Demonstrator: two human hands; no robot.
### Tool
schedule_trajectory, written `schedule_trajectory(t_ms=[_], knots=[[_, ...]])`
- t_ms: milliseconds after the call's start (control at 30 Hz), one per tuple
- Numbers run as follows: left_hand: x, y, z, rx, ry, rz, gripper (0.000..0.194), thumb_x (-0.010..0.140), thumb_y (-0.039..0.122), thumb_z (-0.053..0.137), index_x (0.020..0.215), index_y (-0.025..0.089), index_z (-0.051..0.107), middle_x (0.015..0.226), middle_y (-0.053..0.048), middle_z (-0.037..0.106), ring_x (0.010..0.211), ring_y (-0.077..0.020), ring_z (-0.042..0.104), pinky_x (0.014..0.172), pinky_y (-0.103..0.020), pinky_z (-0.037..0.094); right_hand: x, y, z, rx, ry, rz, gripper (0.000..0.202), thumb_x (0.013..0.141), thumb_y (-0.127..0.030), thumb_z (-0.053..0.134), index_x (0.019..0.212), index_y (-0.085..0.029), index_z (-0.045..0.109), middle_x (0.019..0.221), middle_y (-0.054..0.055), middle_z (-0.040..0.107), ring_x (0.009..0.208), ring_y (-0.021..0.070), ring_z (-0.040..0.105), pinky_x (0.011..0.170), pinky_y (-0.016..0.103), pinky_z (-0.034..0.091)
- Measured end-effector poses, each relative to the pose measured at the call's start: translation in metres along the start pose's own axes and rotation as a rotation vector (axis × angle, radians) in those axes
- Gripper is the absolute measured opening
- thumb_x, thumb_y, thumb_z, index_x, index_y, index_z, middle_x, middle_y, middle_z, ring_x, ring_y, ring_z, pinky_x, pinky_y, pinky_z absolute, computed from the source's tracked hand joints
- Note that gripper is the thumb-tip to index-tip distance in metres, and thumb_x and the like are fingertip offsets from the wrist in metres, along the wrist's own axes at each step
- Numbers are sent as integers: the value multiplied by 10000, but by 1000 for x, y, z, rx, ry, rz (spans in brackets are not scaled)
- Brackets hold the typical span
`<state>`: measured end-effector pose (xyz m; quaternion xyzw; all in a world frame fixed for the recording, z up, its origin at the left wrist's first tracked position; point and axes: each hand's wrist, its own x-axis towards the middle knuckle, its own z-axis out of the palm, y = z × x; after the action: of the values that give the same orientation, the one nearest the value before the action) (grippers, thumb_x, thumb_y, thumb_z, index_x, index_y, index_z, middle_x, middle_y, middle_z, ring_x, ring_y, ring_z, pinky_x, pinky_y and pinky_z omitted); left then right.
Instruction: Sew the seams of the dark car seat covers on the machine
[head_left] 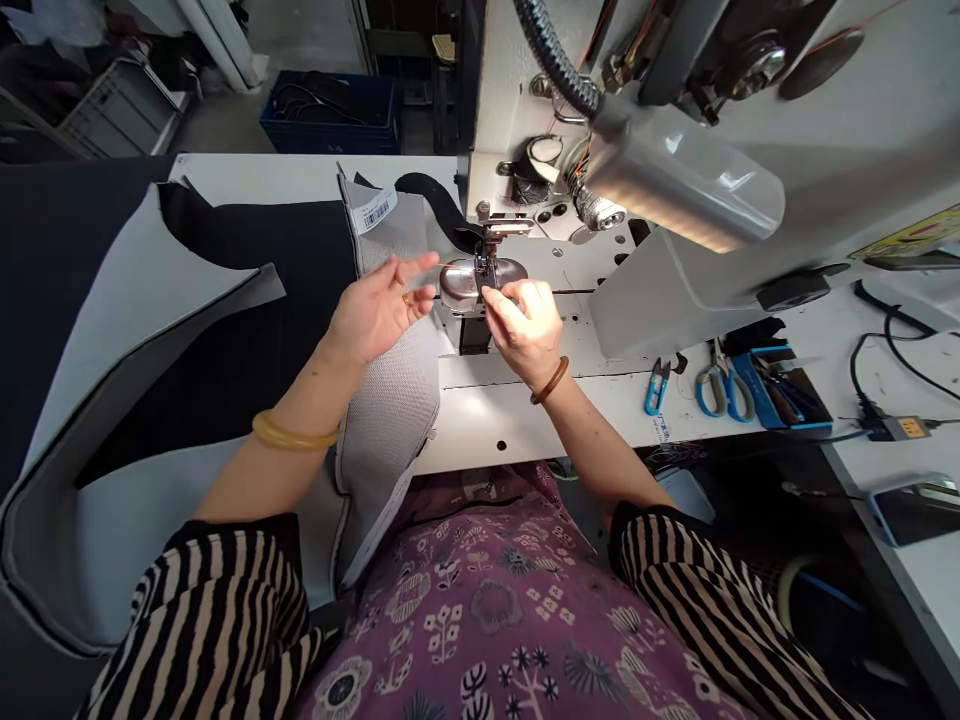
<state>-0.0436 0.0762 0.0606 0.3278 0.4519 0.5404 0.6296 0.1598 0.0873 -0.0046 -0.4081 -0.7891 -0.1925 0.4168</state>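
Observation:
My left hand [386,305] hovers palm up over the edge of a grey mesh fabric piece [390,390], its fingers apart. Just left of the presser foot [486,262], its fingertips are close to what looks like a fine thread. My right hand [525,325] pinches the near end of a black strip directly in front of the foot. From behind the foot, the rest of this black strip [442,205] curves away to the far left. A white barcode label [375,210] sits on the grey fabric. The exact grip at my right fingertips is partly hidden.
The sewing machine [675,180] with its lamp [682,170] rises at the right. Blue thread snips [656,388], scissors [724,385] and a blue tool tray [787,390] lie right of it. A large grey-and-black fabric cover [127,280] spreads leftward. Behind stands a blue crate [330,135].

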Motion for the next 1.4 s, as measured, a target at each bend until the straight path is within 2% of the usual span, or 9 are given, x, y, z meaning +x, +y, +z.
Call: schedule_trajectory(t_ms=[100, 200, 333, 667, 767, 933, 1100, 1267, 1400], knots=[[4, 4, 3, -63, 40, 43, 326, 968, 181, 298, 644, 189, 274, 693, 14, 515, 505, -40, 421, 556, -169, 425, -1, 0, 1, 8, -22, 26, 302, 991, -232, 445, 1014, -221, 746, 820, 78, 644, 885, 172, 625, 722, 301, 540], [13, -4, 0, 79, 2, 70, 196, 895, 145, 441, 717, 205, 386, 538, 74, 341, 423, -49, 309, 456, -172, 307, -1, 0, 1, 29, 10, 18, 301, 987, -228, 449, 997, -209, 749, 808, 80, 635, 853, 170, 613, 708, 299, 539], [24, -22, -3, 334, -60, 91, 200, 783, 93, 651, 849, 191, 489, 577, 86, 441, 469, -43, 396, 469, -157, 298, -2, 0, 1, 97, -58, 85, 312, 995, -247, 428, 1024, -212, 737, 849, 87, 625, 874, 180, 602, 764, 335, 545], [25, -27, 4, 498, -22, 170, 237, 888, 54, 480, 687, 177, 461, 574, 55, 474, 515, -62, 444, 543, -175, 350, -4, 0, 3, 115, 16, 46, 276, 975, -218, 461, 1023, -191, 731, 847, 90, 619, 878, 187, 596, 762, 335, 528], [22, -25, 2, 681, 35, 260, 233, 882, 62, 493, 708, 201, 424, 600, 53, 507, 553, -87, 494, 578, -207, 360, -4, -1, 3, 108, -17, 74, 292, 981, -226, 445, 1046, -199, 729, 856, 95, 619, 895, 196, 596, 782, 354, 531], [22, -13, -5, 1122, 56, 530, 225, 838, 100, 569, 722, 223, 420, 672, 25, 503, 637, -143, 474, 645, -277, 326, -3, -3, 3, 26, 120, -18, 251, 956, -167, 485, 1016, -179, 729, 827, 80, 622, 853, 175, 592, 754, 312, 536], [31, -8, -8, 1264, 4, 646, 172, 871, 139, 515, 718, 213, 493, 788, -21, 513, 753, -183, 498, 749, -297, 364, -2, -2, 2, 60, 4, 21, 277, 977, -188, 446, 1053, -205, 712, 855, 82, 625, 910, 181, 604, 770, 326, 534], [45, -12, -7, 1233, 26, 641, 165, 873, 150, 521, 720, 210, 531, 778, -20, 477, 778, -193, 512, 795, -298, 372, -16, 5, -18, 144, 110, -134, 240, 902, -92, 510, 1068, -173, 663, 887, 66, 658, 893, 162, 607, 789, 298, 533], [59, -15, -9, 1206, 33, 624, 167, 874, 144, 530, 724, 208, 564, 779, -25, 485, 807, -203, 529, 836, -306, 378, -48, 26, -47, 104, 100, -98, 243, 853, -79, 558, 1047, -196, 645, 879, 52, 675, 863, 161, 619, 769, 285, 527]])
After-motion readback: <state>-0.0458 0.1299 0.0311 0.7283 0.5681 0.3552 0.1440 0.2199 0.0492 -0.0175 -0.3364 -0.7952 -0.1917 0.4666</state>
